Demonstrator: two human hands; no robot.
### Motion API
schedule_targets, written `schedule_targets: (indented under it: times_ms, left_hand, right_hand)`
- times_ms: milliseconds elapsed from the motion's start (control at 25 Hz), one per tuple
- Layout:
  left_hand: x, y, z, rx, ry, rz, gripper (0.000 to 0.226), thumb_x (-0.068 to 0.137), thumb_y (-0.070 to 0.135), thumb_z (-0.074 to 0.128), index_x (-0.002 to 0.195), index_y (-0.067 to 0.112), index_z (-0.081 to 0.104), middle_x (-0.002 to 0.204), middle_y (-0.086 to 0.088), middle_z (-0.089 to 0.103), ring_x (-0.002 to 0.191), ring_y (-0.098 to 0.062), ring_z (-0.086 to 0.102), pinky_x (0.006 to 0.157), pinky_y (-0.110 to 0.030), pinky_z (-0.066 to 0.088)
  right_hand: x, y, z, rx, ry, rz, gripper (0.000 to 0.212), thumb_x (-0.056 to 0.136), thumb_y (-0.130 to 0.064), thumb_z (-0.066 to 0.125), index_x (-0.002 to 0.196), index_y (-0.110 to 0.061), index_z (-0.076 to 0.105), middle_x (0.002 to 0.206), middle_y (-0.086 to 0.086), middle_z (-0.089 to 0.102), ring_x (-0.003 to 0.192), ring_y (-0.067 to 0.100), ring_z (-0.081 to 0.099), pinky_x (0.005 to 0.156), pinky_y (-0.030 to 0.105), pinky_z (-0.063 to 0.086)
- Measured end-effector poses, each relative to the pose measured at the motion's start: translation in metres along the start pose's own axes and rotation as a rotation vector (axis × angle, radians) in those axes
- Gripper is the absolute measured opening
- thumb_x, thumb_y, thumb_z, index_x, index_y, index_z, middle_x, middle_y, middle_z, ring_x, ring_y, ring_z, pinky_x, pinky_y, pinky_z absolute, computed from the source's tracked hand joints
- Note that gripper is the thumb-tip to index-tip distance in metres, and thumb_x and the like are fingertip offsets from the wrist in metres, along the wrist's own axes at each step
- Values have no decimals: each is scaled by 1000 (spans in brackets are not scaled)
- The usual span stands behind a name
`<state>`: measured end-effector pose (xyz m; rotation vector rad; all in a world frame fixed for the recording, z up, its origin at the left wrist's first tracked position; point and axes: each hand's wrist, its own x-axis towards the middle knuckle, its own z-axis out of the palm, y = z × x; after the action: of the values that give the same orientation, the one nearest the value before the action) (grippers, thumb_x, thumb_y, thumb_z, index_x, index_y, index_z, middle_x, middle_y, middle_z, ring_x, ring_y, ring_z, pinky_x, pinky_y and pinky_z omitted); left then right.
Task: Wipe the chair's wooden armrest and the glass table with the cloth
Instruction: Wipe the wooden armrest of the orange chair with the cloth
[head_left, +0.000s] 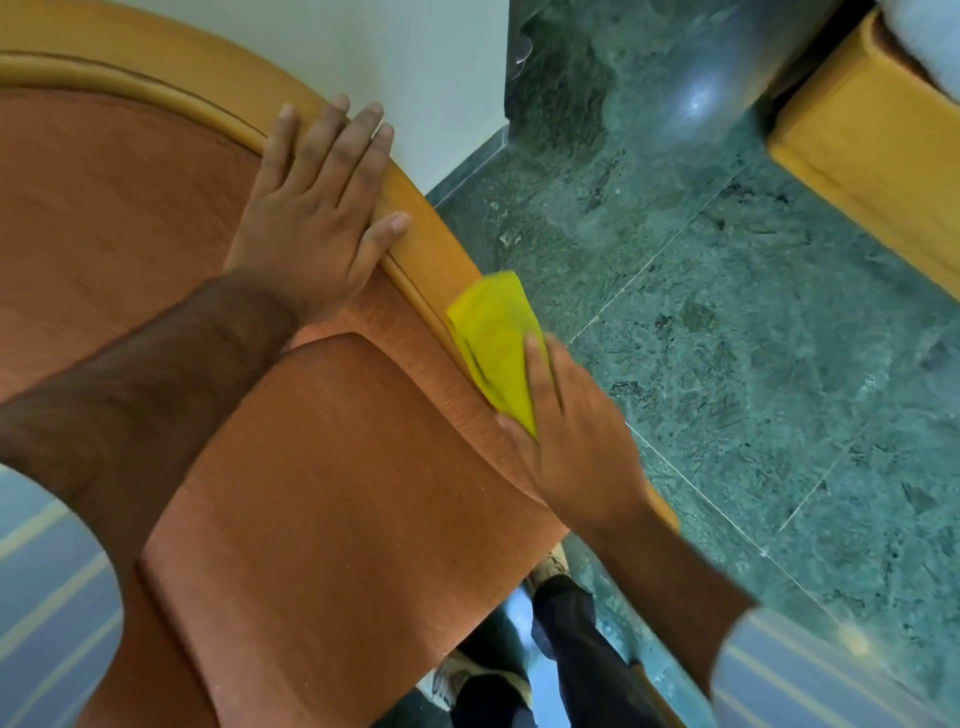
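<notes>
An orange upholstered chair (322, 493) fills the left and middle of the head view. Its curved wooden armrest (415, 244) runs from the upper left down to the right. My left hand (317, 208) lies flat and open across that wooden rim, fingers spread. Lower on the same armrest my right hand (576, 441) presses a folded yellow cloth (493, 338) onto the wood; the hand looks slightly blurred. The cloth sticks out ahead of my fingers. No glass table is in sight.
Green marble floor (727, 338) spreads to the right of the chair. Another piece of wooden furniture (872, 171) stands at the upper right. A white wall (415, 62) rises behind the chair. My legs and shoes (550, 649) show at the bottom.
</notes>
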<state>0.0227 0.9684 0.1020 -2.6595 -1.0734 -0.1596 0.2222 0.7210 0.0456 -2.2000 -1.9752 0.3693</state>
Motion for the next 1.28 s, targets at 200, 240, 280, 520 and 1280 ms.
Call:
schedule_targets:
  times_ms: [200, 240, 280, 520, 1280]
  left_hand:
    - [0, -1, 2, 4, 35, -3, 70, 110, 53, 20, 163, 7, 19, 172, -14, 27, 161, -35, 19, 130, -59, 10]
    - [1, 0, 2, 5, 32, -3, 70, 110, 53, 19, 162, 7, 20, 171, -15, 27, 161, -35, 19, 130, -59, 11]
    - [1, 1, 2, 5, 26, -4, 70, 110, 53, 19, 162, 6, 20, 171, -15, 27, 161, -35, 19, 130, -60, 11]
    - [1, 1, 0, -8, -23, -28, 72, 110, 55, 15, 163, 6, 19, 173, -14, 24, 162, -34, 16, 129, -60, 10]
    - [-128, 204, -65, -1717, 12, -1325, 106, 78, 61, 77, 163, 29, 22, 160, 12, 40, 137, 0, 50, 89, -3, 50]
  right_hand:
    - [-120, 56, -6, -78, -104, 39, 77, 105, -61, 31, 162, -12, 20, 165, 17, 33, 147, 37, 43, 113, 51, 47]
    - [-122, 55, -6, -93, -120, 53, 76, 105, -60, 31, 162, -11, 22, 164, 19, 34, 147, 38, 42, 114, 53, 46]
    - [-118, 49, -6, -108, -122, 70, 74, 106, -58, 32, 161, -9, 23, 163, 21, 36, 147, 40, 41, 115, 54, 45]
    - [23, -38, 0, 7, -38, 201, 74, 107, -54, 27, 163, -7, 12, 171, 18, 21, 158, 35, 20, 124, 52, 28]
    - [81, -30, -110, 1470, -356, 552, 27, 82, -18, 75, 104, -1, 76, 109, 24, 78, 89, 31, 76, 82, 51, 66]
